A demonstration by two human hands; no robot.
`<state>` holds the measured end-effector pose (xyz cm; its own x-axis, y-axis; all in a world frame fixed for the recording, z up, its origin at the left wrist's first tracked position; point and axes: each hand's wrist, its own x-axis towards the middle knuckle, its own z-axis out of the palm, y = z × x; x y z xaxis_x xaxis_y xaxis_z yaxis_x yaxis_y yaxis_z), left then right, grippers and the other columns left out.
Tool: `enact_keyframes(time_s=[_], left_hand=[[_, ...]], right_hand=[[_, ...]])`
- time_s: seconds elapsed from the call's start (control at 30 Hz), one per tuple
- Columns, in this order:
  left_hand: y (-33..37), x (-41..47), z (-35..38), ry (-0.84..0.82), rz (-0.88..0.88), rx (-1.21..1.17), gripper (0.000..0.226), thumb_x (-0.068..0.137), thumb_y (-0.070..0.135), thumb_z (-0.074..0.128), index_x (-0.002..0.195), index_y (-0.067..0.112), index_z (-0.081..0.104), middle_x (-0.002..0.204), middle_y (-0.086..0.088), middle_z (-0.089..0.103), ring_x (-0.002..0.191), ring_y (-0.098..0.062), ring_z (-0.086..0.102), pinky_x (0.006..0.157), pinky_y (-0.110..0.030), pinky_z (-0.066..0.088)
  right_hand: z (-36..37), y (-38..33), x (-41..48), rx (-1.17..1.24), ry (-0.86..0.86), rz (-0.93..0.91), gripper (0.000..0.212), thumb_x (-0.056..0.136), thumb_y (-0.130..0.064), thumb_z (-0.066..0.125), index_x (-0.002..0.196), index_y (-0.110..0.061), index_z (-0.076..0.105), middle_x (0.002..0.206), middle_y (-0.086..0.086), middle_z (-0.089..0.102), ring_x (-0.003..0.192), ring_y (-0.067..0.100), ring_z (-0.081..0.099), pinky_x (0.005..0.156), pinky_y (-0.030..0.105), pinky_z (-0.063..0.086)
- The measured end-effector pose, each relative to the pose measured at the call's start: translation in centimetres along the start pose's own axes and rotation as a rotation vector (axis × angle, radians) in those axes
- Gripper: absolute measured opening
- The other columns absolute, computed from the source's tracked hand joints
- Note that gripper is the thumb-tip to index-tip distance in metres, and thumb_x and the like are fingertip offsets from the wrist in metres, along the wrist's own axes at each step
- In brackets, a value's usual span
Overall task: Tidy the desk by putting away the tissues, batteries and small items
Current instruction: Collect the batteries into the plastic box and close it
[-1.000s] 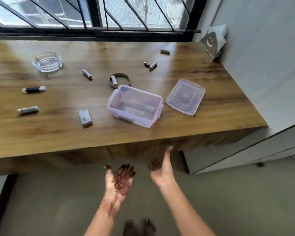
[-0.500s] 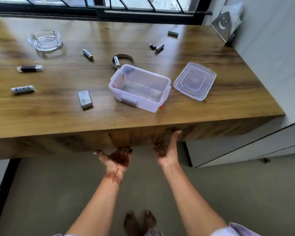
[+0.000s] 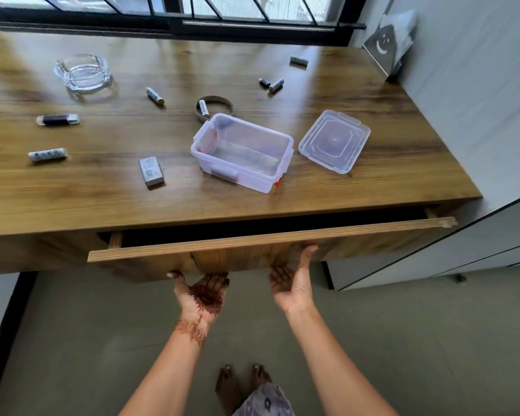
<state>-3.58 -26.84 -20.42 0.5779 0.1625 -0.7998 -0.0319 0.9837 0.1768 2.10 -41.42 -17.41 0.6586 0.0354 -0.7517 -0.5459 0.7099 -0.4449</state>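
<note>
A wooden desk (image 3: 388, 181) carries a clear plastic box (image 3: 257, 183) without its lid (image 3: 333, 141), which lies to its right. Batteries lie scattered: one (image 3: 155, 96) left of centre, one (image 3: 204, 108) inside a brown ring (image 3: 224, 101), one (image 3: 276, 84) further back, one (image 3: 47, 154) at the left. A tissue holder (image 3: 386, 45) with a smiley leans on the wall at the back right. The drawer front (image 3: 373, 235) stands slightly out from the desk. My left hand (image 3: 203, 292) and my right hand (image 3: 291, 283) are palm up, fingers hooked under its lower edge.
A glass ashtray (image 3: 83, 73) sits at the back left, a dark USB stick (image 3: 57, 119) and a small grey box (image 3: 150, 171) nearer the front. A grey cylinder (image 3: 298, 60) lies at the back. White cabinets (image 3: 463, 250) stand at the right. The window bars run along the back.
Both hands rose from below the desk to the drawer front's lower edge. The drawer has slid out a little, showing a dark gap.
</note>
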Motion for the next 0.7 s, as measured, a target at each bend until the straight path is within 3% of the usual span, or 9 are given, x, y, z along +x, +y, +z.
enact_keyframes(time_s=[0.07, 0.13, 0.17, 0.23, 0.3, 0.37, 0.53, 0.63, 0.7], left_hand=[[-0.2, -0.9, 0.2, 0.037, -0.007, 0.208, 0.083, 0.088, 0.065, 0.027, 0.129, -0.006, 0.042, 0.142, -0.022, 0.040, 0.129, -0.033, 0.043, 0.108, -0.040, 0.032], [-0.6, -3.1, 0.1, 0.028, 0.139, 0.785, 0.045, 0.098, 0.040, 0.034, 0.107, 0.003, 0.057, 0.126, -0.022, 0.056, 0.102, -0.031, 0.060, 0.086, -0.033, 0.045], [-0.7, -4.2, -0.3, -0.003, 0.330, 1.132, 0.028, 0.097, 0.028, 0.042, 0.101, 0.008, 0.061, 0.115, -0.019, 0.064, 0.092, -0.027, 0.064, 0.077, -0.028, 0.046], [-0.6, -5.6, -1.0, -0.071, 0.966, 1.636, 0.019, 0.091, 0.021, 0.052, 0.097, 0.011, 0.067, 0.098, -0.010, 0.070, 0.089, -0.023, 0.066, 0.074, -0.021, 0.045], [0.1, -6.7, -0.6, -0.153, 1.521, 1.831, 0.027, 0.085, 0.019, 0.053, 0.104, 0.005, 0.066, 0.102, -0.009, 0.068, 0.099, -0.020, 0.059, 0.087, -0.024, 0.043], [1.2, -6.7, 0.9, -0.137, 1.823, 1.958, 0.036, 0.077, 0.014, 0.061, 0.111, 0.002, 0.062, 0.114, -0.013, 0.064, 0.110, -0.025, 0.053, 0.100, -0.033, 0.036], [3.4, -4.9, 2.5, 0.014, 1.694, 2.403, 0.069, 0.050, 0.022, 0.085, 0.110, -0.003, 0.061, 0.098, -0.017, 0.066, 0.090, -0.033, 0.063, 0.099, -0.044, 0.035], [3.2, -5.5, 2.4, 0.050, 1.642, 2.461, 0.072, 0.049, 0.021, 0.083, 0.112, -0.004, 0.060, 0.101, -0.019, 0.065, 0.093, -0.034, 0.063, 0.101, -0.046, 0.037], [2.9, -6.0, 2.3, 0.056, 1.614, 2.465, 0.077, 0.043, 0.020, 0.083, 0.112, -0.005, 0.060, 0.103, -0.019, 0.066, 0.095, -0.035, 0.064, 0.096, -0.046, 0.046]], right_hand=[[0.2, 0.0, -1.1, -0.129, 0.054, -0.024, 0.071, 0.061, -0.068, 0.064, 0.099, -0.009, 0.056, 0.069, 0.002, 0.060, 0.060, 0.013, 0.056, 0.047, 0.023, 0.046], [-0.1, 0.3, -2.4, -0.414, 0.201, -0.214, 0.049, 0.085, -0.049, 0.055, 0.101, -0.003, 0.057, 0.072, 0.001, 0.057, 0.065, 0.015, 0.054, 0.055, 0.023, 0.043], [-0.1, 0.4, -3.4, -0.605, 0.240, -0.423, 0.038, 0.090, -0.041, 0.054, 0.098, -0.004, 0.059, 0.075, 0.000, 0.059, 0.069, 0.016, 0.055, 0.060, 0.023, 0.043], [-0.3, 0.5, -5.0, -0.974, 0.107, -0.970, 0.026, 0.089, -0.035, 0.053, 0.099, -0.012, 0.061, 0.092, 0.002, 0.064, 0.091, 0.016, 0.058, 0.079, 0.024, 0.046], [-0.2, -0.1, -5.0, -1.316, -0.096, -1.374, 0.034, 0.088, -0.032, 0.050, 0.111, -0.008, 0.059, 0.116, 0.007, 0.061, 0.115, 0.017, 0.050, 0.101, 0.032, 0.037], [0.6, -0.6, -4.1, -1.616, -0.188, -1.607, 0.039, 0.087, -0.029, 0.051, 0.116, -0.004, 0.057, 0.125, 0.011, 0.057, 0.124, 0.023, 0.044, 0.108, 0.039, 0.029], [1.7, -0.5, -2.9, -2.046, -0.193, -1.623, 0.054, 0.074, -0.032, 0.071, 0.115, 0.000, 0.060, 0.113, 0.015, 0.065, 0.109, 0.028, 0.059, 0.105, 0.040, 0.035], [1.4, -0.3, -3.0, -2.105, -0.180, -1.580, 0.060, 0.071, -0.030, 0.072, 0.120, 0.002, 0.056, 0.117, 0.017, 0.063, 0.114, 0.030, 0.057, 0.103, 0.045, 0.037], [1.3, -0.2, -3.5, -2.093, -0.171, -1.552, 0.061, 0.070, -0.029, 0.073, 0.120, 0.002, 0.056, 0.119, 0.017, 0.062, 0.115, 0.030, 0.056, 0.103, 0.045, 0.037]])
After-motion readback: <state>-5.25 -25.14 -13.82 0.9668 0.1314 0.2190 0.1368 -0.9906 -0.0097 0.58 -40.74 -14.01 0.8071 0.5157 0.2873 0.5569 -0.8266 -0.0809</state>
